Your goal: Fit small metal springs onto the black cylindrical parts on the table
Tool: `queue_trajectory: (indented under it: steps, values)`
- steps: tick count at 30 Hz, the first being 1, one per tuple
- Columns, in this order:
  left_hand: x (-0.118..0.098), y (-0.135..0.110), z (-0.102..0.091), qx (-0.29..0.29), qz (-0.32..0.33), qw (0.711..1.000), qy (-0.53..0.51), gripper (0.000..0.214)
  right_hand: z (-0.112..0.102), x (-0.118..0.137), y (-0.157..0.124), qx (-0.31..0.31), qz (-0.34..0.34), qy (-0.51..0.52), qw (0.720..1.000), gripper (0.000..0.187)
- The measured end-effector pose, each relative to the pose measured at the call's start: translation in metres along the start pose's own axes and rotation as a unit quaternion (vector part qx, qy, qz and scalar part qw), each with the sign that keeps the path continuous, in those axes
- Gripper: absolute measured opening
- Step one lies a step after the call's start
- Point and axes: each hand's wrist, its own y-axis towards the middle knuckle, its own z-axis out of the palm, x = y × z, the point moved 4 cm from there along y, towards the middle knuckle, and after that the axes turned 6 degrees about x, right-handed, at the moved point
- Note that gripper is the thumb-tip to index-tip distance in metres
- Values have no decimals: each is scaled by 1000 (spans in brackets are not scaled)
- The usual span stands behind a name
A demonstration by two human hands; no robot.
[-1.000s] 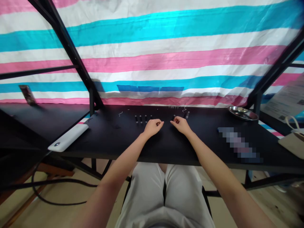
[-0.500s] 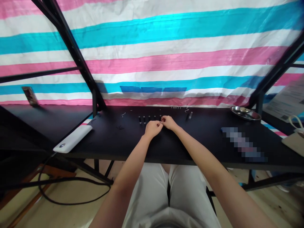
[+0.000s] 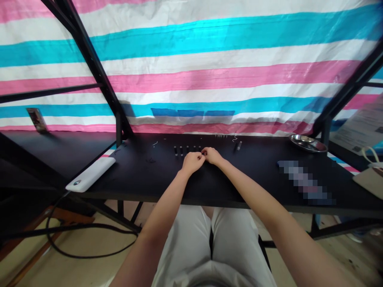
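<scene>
My left hand (image 3: 193,161) and my right hand (image 3: 212,155) meet over the black tabletop. The fingers of both are pinched together around something small and dark, mostly hidden by the fingertips; I cannot make out its kind. Just beyond the hands stands a row of several small dark cylinders with pale bases (image 3: 181,151), partly covered by my left hand. Off to the right lies a small clear tube (image 3: 239,145), tilted. Near the table's back edge is a line of several tiny pale pieces (image 3: 220,136).
A white elongated device (image 3: 91,174) with a black cable lies at the left. On the right are a round metal dish (image 3: 308,143), a blurred-out blue item (image 3: 305,181) and a beige bag (image 3: 371,180). Thin white strands (image 3: 155,144) lie on the table (image 3: 143,179). Black frame posts flank it.
My right hand has shifted slightly and its fingers have curled closer to my left hand. One more cylinder at the right of the row shows more plainly. The view has moved a little.
</scene>
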Motion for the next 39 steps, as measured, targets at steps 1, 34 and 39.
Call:
queue_trajectory:
  steps: [1, 34, 39]
  values:
    - [0, 0, 0, 2, 1, 1000, 0, 26, -2, -1, -3, 2, 2, -9, 1000, 21]
    - [-5, -1, 1, 27, 25, 999, 12, 32, -70, -146, -38, -108, 267, -26, 957, 33]
    - [-5, -1, 2, 29, 27, 999, 13, 33, -62, -124, -33, -109, 263, -55, 957, 24]
